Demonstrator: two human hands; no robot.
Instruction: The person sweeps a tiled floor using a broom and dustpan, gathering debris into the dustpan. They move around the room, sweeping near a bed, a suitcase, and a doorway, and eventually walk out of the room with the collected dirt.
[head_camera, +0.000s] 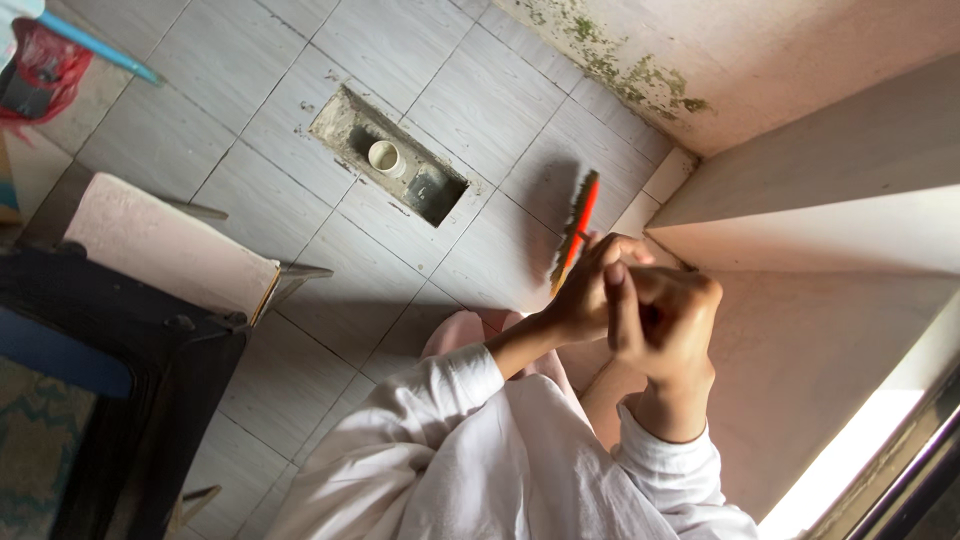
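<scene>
Orange-handled brush (577, 228) gripped in left hand (588, 290), raised above tiled floor (480, 100) near wall corner. Right hand (668, 325) closed, contents hidden. Risk judged: brush slipped, dropped toward open floor recess (388, 155).

left hand (590, 290): fingers curled, gripping | right hand (665, 320): fisted, pressed against left

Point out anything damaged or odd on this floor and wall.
A rectangular hole is cut through the floor tiles, edges chipped, a white pipe end exposed inside. On the wall, green-dark blotches that look like mould.
</scene>
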